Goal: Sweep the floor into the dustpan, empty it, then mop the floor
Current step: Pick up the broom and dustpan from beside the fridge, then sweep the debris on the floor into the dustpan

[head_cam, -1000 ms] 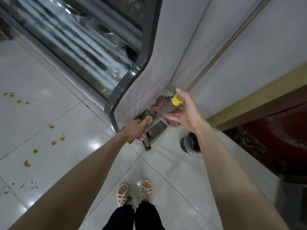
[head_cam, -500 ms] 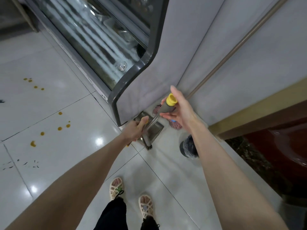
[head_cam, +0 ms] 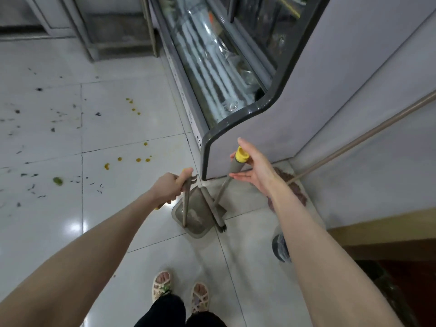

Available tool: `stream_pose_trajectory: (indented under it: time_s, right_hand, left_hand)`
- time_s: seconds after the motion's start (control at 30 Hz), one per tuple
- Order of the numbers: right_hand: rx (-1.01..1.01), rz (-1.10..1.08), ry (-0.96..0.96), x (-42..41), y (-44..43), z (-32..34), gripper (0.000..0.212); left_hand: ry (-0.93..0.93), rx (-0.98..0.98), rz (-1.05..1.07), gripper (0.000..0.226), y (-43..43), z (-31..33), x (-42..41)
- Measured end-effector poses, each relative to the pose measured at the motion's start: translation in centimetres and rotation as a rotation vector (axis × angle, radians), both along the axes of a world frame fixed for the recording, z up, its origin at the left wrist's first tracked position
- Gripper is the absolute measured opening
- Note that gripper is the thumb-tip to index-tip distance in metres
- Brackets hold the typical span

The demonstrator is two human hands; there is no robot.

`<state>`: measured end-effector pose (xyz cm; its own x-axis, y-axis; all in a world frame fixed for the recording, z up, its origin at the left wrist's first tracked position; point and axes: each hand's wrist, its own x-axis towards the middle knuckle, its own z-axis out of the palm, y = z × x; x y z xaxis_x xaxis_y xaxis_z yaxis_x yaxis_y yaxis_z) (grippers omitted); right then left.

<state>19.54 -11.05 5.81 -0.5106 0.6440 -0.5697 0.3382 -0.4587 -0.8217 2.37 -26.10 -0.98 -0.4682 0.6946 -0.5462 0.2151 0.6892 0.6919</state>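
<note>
My left hand (head_cam: 167, 188) grips the yellow-tipped handle of a grey dustpan (head_cam: 197, 224), whose pan hangs low over the white tiles. A short grey broom (head_cam: 215, 208) stands in the pan, dark bristles down. Its yellow-capped handle (head_cam: 240, 156) leans into the crook of my right hand (head_cam: 256, 167), between the raised thumb and the straight fingers. A mop with a reddish string head (head_cam: 290, 182) stays in the corner, its tan pole (head_cam: 368, 135) leaning up to the right. Orange spots (head_cam: 138, 159), dark bits (head_cam: 56, 116) and a green scrap (head_cam: 57, 181) lie on the floor to the left.
A glass-fronted display case (head_cam: 236, 90) with a dark curved frame stands straight ahead, its grey side panel by my right hand. A small black bin (head_cam: 279, 249) sits under my right forearm. A wooden ledge runs along the right. My sandalled feet (head_cam: 180, 293) are below.
The dustpan and broom have come out of the corner toward me, away from the mop head. The view has swung left, showing more littered floor.
</note>
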Motion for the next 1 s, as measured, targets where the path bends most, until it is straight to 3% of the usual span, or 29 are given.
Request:
stream_pose_trajectory:
  time_s: [0.2, 0.5, 0.7, 1.0]
  right_hand:
    - [-0.058, 0.119, 0.019, -3.3, -3.0, -2.8, 0.029]
    - [-0.064, 0.152, -0.173, -7.1, -8.1, -9.0, 0.030]
    - [-0.169, 0.188, -0.248, -8.0, -11.7, -9.0, 0.009]
    - [-0.340, 0.073, -0.312, -8.7, -17.7, -11.1, 0.017]
  left_hand:
    - [0.014, -0.011, 0.104, 0.063, -6.4, 1.2, -2.9]
    - [0.012, -0.049, 0.191, 0.062, -14.8, 0.7, -5.9]
    - [0.001, -0.040, 0.249, 0.064, -19.6, -0.1, -7.7]
    - [-0.051, -0.003, 0.274, 0.062, -25.2, -1.0, -8.5]
